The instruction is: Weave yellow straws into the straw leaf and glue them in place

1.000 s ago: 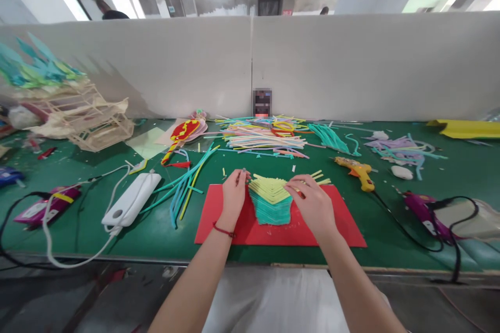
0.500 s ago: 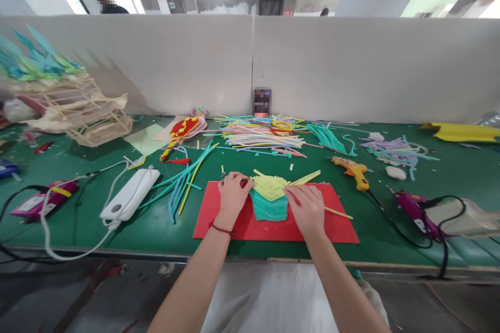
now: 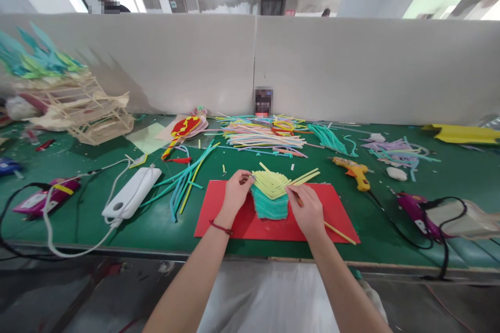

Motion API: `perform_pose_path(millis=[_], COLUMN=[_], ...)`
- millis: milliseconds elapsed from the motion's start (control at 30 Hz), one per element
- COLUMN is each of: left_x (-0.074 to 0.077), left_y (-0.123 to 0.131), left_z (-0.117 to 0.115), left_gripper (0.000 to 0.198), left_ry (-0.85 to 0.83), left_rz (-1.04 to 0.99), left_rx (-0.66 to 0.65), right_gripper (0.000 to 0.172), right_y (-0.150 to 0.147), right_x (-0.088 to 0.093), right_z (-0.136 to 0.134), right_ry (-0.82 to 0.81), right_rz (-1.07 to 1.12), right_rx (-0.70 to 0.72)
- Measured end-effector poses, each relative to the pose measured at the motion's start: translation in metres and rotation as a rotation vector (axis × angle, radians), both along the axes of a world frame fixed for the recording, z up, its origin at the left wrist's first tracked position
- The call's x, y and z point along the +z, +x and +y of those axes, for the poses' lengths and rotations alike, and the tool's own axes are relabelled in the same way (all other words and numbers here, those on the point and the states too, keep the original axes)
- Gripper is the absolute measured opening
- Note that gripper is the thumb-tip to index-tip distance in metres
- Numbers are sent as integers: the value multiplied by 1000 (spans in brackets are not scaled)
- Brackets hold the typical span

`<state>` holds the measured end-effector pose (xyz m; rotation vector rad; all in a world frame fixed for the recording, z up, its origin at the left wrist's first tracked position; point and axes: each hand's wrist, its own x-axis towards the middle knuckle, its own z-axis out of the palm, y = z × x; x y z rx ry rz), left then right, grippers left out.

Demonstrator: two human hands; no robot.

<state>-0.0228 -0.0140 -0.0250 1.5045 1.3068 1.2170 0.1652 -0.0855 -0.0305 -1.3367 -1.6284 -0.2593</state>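
Observation:
A red board (image 3: 219,218) lies at the table's front. On it is a flat piece of yellow pipe cleaners (image 3: 271,183) laid in V-shaped rows, above a band of teal pipe cleaners (image 3: 271,207). My left hand (image 3: 236,192) pinches the yellow rows' left edge, thumb and fingertips together. At the right edge, my right hand (image 3: 307,205) is closed, its fingertips pinching a yellow strip end. Loose yellow ends (image 3: 307,176) stick out to the upper right. Another yellow pipe cleaner (image 3: 340,232) shows below my right hand; whether the hand holds it is hidden.
Behind the board lies a heap of pastel pipe cleaners (image 3: 261,138). An orange glue gun (image 3: 353,170) with a trailing cable is to the right, near a purple tool (image 3: 416,212). A white power bank (image 3: 133,193) with cords sits left. A stick frame (image 3: 99,114) stands far left.
The view has shifted slightly. Both hands stay at the yellow rows' edges with small finger movements, and a yellow end at the top left now sticks up more.

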Motion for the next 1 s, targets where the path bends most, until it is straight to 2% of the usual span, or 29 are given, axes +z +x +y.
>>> perform_pose_path(millis=[233, 300, 500, 600, 767, 1000], left_x=[-7, -6, 5, 9, 8, -4], left_y=[-2, -1, -1, -4, -15, -19], left_z=[2, 0, -8, -15, -34, -58], left_gripper=[27, 25, 21, 24, 24, 32], left_ry=[-8, 9, 113, 164, 216, 267], left_rz=[-37, -11, 160, 237, 353, 489], left_rx=[62, 73, 150, 198, 178, 82], right_gripper=[19, 20, 21, 22, 21, 25], right_y=[7, 6, -1, -3, -5, -15], right_x=[4, 4, 1, 0, -1, 4], right_z=[-1, -1, -2, -4, -7, -13], right_ry=[52, 24, -139, -197, -215, -226], right_rz=[149, 148, 63, 13, -71, -155], right_rx=[-159, -130, 120, 197, 217, 212])
